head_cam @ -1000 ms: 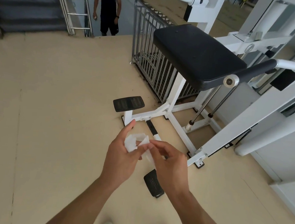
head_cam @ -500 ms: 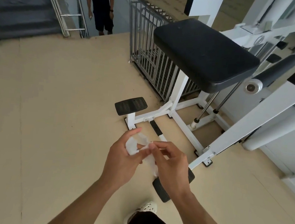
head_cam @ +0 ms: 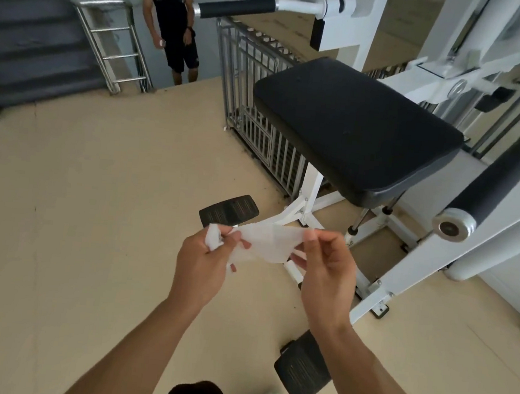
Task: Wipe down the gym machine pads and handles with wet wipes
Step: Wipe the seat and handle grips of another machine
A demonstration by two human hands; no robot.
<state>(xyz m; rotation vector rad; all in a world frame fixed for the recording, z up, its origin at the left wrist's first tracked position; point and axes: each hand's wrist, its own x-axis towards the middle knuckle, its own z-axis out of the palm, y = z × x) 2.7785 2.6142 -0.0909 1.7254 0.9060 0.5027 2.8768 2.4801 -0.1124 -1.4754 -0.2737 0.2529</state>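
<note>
Wipe (head_cam: 267,241) (thin, crumpled, seemingly damp) | pinched: left hand (head_cam: 201,262), right hand (head_cam: 329,272)

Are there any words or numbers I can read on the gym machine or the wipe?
No text can be read anywhere.
Near footplate: faint rows of raised marks, too blurred to read.
Far footplate: the same faint marks, unreadable.
Handle end cap: no lettering visible.
Wipe and black seat pad: plain.
</note>
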